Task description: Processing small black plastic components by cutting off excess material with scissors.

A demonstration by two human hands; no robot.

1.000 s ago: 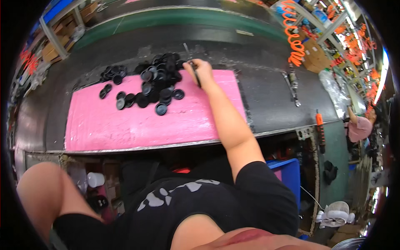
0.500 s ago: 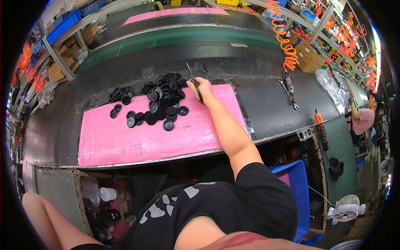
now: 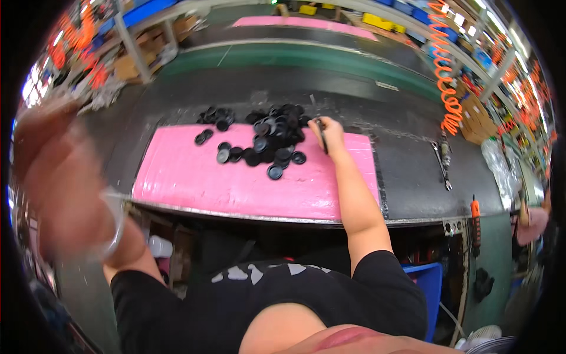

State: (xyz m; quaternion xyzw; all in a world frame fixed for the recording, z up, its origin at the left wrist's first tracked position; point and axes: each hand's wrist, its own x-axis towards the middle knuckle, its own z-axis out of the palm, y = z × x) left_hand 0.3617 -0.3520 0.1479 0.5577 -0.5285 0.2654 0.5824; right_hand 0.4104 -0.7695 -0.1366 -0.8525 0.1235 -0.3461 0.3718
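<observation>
My right hand [image 3: 331, 133] rests over the upper right part of a pink mat [image 3: 194, 189], its fingers closed round a pair of black-handled scissors [image 3: 323, 140]. The blade end points away from me and is faint. Just left of that hand lies a heap of round black caps [image 3: 277, 133], with some scattered loose in front of it and a smaller cluster of caps [image 3: 217, 116] to its left. My left hand [image 3: 59, 159] is raised close to the camera at the far left, with a pale band on the wrist. Motion smears its fingers.
The pink mat lies on a dark workbench [image 3: 407, 171]. On the right are a wrench [image 3: 440, 165], an air tool [image 3: 446, 156] on an orange coiled hose [image 3: 446, 94], and an orange-handled tool [image 3: 475, 221]. A blue bin [image 3: 433, 295] stands below. Another person [image 3: 532, 224] is at far right.
My left hand has come up into view at the left. The whole view has shifted, so the bench sits further right. The right hand still holds the scissors beside the caps.
</observation>
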